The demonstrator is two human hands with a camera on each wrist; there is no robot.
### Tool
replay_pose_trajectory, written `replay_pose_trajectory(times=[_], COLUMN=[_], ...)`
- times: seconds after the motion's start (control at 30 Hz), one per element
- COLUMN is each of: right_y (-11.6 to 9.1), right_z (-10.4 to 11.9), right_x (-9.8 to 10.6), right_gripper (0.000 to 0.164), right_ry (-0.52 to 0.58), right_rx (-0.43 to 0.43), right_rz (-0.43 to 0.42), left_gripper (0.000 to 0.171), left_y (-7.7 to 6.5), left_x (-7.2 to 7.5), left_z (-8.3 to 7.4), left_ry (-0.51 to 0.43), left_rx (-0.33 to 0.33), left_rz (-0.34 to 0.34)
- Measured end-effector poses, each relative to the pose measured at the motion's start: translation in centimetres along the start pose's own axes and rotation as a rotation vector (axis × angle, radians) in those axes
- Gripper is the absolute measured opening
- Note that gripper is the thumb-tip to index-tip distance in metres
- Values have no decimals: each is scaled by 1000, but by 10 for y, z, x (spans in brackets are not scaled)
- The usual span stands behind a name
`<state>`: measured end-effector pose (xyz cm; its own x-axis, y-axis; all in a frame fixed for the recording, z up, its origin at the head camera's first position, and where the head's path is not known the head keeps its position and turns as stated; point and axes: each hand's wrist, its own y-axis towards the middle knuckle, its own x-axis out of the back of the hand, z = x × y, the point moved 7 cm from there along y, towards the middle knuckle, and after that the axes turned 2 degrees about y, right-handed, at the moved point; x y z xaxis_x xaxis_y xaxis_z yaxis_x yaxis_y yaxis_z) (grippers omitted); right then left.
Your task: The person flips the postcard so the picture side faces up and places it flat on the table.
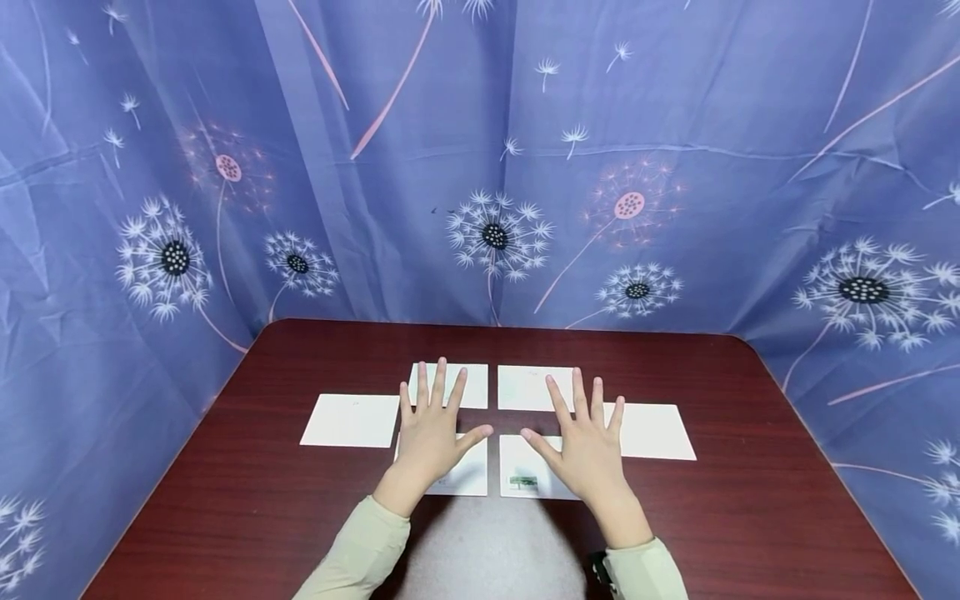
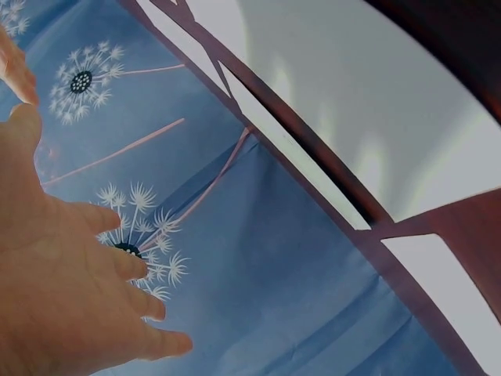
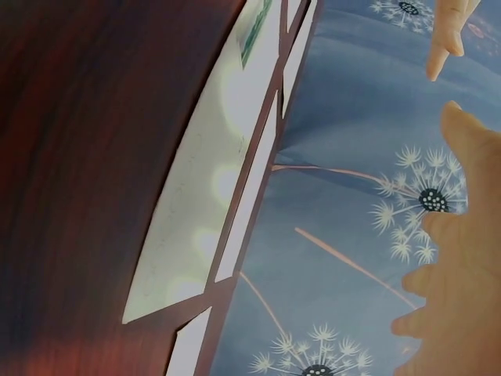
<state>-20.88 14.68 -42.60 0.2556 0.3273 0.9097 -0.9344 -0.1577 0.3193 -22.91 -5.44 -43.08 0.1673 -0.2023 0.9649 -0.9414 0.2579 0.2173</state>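
Several white paper cards lie flat on the table. My left hand (image 1: 431, 446), fingers spread, hovers over the front left card (image 1: 471, 477) and partly covers the back left card (image 1: 474, 386). A left side card (image 1: 350, 421) lies beyond its little finger. My right hand (image 1: 588, 458), also spread wide, is above the front right card (image 1: 551, 486), which bears a small green picture. Its fingers overlap the back right card (image 1: 523, 387) and the right side card (image 1: 652, 432). Both wrist views show the hands raised off the cards, holding nothing.
The dark red wooden table (image 1: 247, 500) has rounded far corners. A blue curtain (image 1: 405, 225) with dandelion prints hangs behind it and along both sides. A bright glare patch (image 1: 491, 550) shows near the front. Something dark (image 1: 600, 571) sits at the right cuff.
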Motion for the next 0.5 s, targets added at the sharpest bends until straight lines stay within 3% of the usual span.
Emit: replay_pose_trajectory(times=[0.5], right_y=[4], right_z=[4], right_x=[-4], right_gripper=[84], right_ry=[-1], right_rx=[6], right_rz=[13], left_gripper=[92], left_y=[2], left_x=[0], left_z=[6], left_ry=[-1], left_rx=[14], left_rz=[22])
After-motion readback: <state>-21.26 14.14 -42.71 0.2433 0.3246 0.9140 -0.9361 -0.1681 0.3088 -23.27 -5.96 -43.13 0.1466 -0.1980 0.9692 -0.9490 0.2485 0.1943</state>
